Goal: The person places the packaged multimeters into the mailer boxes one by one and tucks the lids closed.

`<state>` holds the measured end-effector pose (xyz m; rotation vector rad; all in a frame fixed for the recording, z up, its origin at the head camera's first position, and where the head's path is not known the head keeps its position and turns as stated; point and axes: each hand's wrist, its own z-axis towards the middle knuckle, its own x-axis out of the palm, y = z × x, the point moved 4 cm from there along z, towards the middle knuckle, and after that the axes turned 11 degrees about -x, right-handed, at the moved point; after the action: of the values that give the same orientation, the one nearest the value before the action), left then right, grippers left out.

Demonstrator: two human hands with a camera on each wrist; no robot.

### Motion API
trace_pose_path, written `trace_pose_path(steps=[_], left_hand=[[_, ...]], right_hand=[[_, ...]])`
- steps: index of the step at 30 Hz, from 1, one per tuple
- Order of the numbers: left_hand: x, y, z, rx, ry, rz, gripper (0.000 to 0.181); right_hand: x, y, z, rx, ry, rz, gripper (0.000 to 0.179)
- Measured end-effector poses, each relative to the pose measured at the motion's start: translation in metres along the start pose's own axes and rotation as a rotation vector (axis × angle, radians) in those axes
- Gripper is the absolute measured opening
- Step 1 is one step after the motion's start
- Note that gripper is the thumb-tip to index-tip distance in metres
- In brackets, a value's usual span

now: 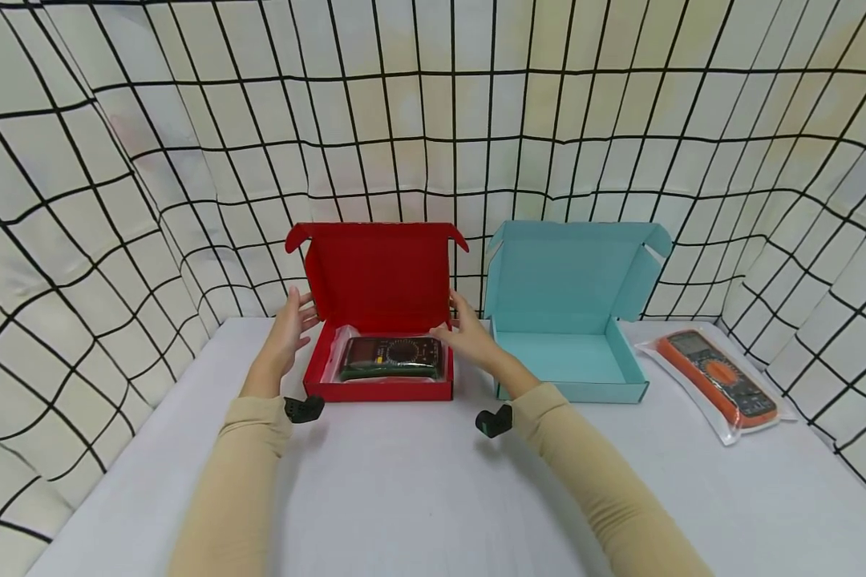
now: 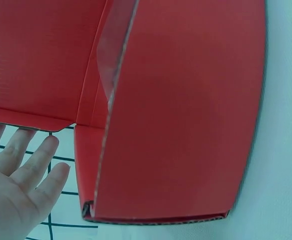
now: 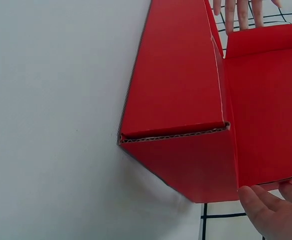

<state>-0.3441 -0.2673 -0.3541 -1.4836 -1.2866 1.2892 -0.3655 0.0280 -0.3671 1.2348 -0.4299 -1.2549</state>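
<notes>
Red box sits on the white table, roughly centre, lid standing upright at its 12 o'clock, bagged dark green multimeter lying flat inside. We have our left hand at the box's 9 o'clock, fingers straight and slightly spread, just beside the left wall and lid flap, holding nothing; the left wrist view shows the same, palm open next to the red wall. Right hand is at 3 o'clock near the right lid flap, fingers relaxed and loosely apart; whether the fingertips touch the cardboard we cannot tell. The right wrist view shows the fingers at the lid's edge, not pinching. Judgement: we look set to handle the lid from both sides. To do it well: take both side flaps evenly, keep the box from sliding, make sure the multimeter bag isn't riding up over the front wall. Blue box is open at 3 o'clock, just beside the red one; bagged orange multimeter lies beyond it, well apart.
</notes>
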Motion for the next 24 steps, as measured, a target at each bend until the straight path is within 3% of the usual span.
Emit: trace_pose_path(steps=[11, 24], left_hand=[[-0.002, 0.004, -0.003, -0.005, 0.012, 0.028, 0.079], [-0.006, 0.009, -0.005, 0.021, -0.001, 0.07, 0.079]], right_hand=[[-0.002, -0.003, -0.009, 0.054, 0.077, -0.017, 0.084], [-0.002, -0.005, -0.015, 0.009, 0.119, -0.032, 0.08]])
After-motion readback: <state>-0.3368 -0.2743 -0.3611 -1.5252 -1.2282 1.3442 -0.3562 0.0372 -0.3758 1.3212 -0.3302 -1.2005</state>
